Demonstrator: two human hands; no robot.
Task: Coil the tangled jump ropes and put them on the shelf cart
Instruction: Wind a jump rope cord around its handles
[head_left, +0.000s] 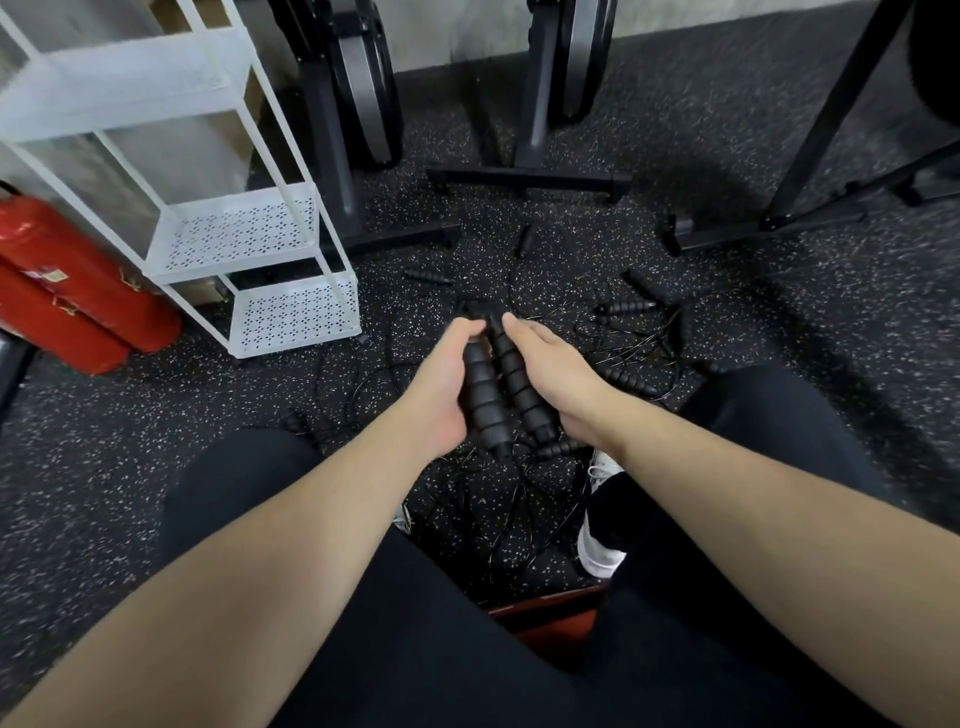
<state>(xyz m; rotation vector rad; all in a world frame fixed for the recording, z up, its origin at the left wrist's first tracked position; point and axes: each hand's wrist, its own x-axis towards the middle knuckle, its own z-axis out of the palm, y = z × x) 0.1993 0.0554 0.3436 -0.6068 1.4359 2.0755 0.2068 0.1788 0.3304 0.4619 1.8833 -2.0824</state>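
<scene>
My left hand (445, 382) curls round one ribbed black handle (482, 396), fingers wrapped over its top end and the palm along its side. My right hand (551, 376) holds the second handle (517, 385) the same way, fingers bent over the upper part, thumb hidden behind it. The two handles lie side by side and touch, both pointing away from me, their lower ends sticking out below my palms. Both forearms reach forward from the bottom corners and meet over the gap between my knees, wrists nearly level.

Under my hands the rest of the jump ropes (631, 340) lie tangled on the speckled floor (701, 130), thin black cords looping between my legs and out to the right, with loose handles scattered toward the far side. The white shelf cart (244, 236) stands on the floor at the left, its perforated lower shelves bare, well apart from my hands. Two red cylinders (78, 301) lie beside the cart at the left edge. Black frames of exercise machines (530, 171) stand along the far edge of the floor. A white shoe (597, 551) shows by my right leg.
</scene>
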